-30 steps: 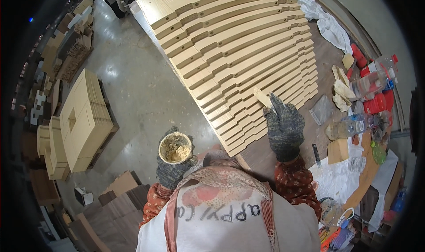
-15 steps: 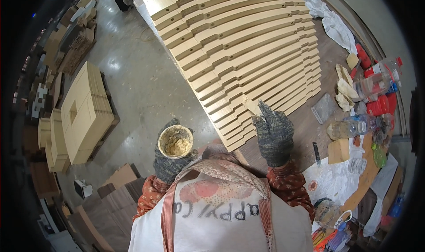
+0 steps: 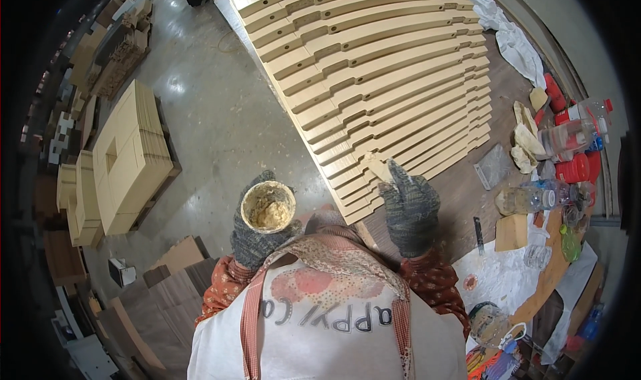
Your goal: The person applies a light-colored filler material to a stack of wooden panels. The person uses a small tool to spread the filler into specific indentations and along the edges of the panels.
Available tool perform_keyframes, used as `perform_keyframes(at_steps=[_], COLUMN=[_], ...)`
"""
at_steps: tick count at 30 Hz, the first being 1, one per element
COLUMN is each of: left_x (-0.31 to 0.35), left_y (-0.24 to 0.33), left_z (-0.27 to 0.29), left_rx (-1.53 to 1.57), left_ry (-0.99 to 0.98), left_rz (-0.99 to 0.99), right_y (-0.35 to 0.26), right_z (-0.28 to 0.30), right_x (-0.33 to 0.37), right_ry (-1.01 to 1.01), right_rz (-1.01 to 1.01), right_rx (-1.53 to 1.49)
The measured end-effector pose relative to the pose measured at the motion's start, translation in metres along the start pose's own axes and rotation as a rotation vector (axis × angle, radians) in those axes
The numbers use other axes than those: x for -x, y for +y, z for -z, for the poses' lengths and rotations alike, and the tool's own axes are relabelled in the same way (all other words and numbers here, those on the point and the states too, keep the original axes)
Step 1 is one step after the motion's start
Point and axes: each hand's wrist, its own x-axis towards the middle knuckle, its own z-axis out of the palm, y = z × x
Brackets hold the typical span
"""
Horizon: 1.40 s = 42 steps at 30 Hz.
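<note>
My left hand, in a dark knitted glove, is closed around a small cup whose rim is smeared. Inside lies a pale yellow putty. In a matching glove, my right hand grips a putty knife with a cream-coloured lump on its blade tip; the handle is hidden by the fingers. The blade is over the near part of a row of pale yellow wooden panels laid in overlapping steps, their edges notched and drilled with holes. Whether the blade touches a panel I cannot tell.
On the right of the brown table stand clear bottles, a red-lidded jar and crumpled white cloth. A dark thin tool lies by white paper. Stacked panels stand on the floor at left.
My view has shifted slightly, so the panels sit a little further right. My right hand has turned a little with the putty knife; my left still holds the cup upright.
</note>
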Motion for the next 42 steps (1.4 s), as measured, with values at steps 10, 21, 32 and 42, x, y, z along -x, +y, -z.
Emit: perform_keyframes(at_steps=[10,21,32,42], left_x=[-0.001,-0.003,-0.001,-0.001], left_y=[0.002,0.005,0.006,-0.001], left_z=[-0.001,-0.008,-0.008,-0.004], left_rx=[-0.038,-0.079,0.010,0.005], left_ry=[-0.059,-0.078,-0.044,-0.028], left_rz=[0.009,0.031,0.000,0.086], right_y=[0.002,-0.004,0.000,0.002], right_z=[0.007,0.003,0.003,0.001], right_x=[0.033,0.024,0.007,0.005], right_ry=[-0.135,-0.067,-0.052,-0.170], right_rz=[-0.247,-0.088,0.020,-0.107], right_rx=[0.097,0.001,-0.077,0.063])
